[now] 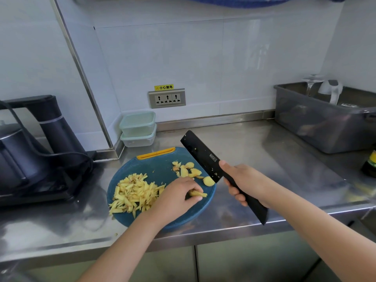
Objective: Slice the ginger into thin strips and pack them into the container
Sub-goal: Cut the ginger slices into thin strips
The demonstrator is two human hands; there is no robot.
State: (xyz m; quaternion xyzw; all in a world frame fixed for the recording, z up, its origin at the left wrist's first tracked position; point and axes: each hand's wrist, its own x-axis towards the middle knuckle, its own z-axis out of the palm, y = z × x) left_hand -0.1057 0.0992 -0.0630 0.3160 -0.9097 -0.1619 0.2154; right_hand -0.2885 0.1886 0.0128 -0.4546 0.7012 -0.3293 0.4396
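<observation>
A round blue cutting board (142, 217) with a yellow handle lies on the steel counter. A heap of thin ginger strips (133, 193) covers its left half. Ginger slices (188, 169) lie at its far right side. My left hand (176, 197) rests on the board and pinches a few ginger pieces (198, 193) between its fingers. My right hand (243, 183) grips the handle of a black cleaver (200, 156), whose blade is lifted above the board's right edge and points away to the left. Two stacked clear containers (138, 129) with pale green lids stand behind the board by the wall.
A dark appliance (36, 151) with a cable stands at the left. A grey plastic tub (323, 119) with utensils sits at the back right. A dark bottle (371, 165) shows at the right edge. A socket strip (166, 98) is on the wall. The counter's front edge (203, 237) runs below the board.
</observation>
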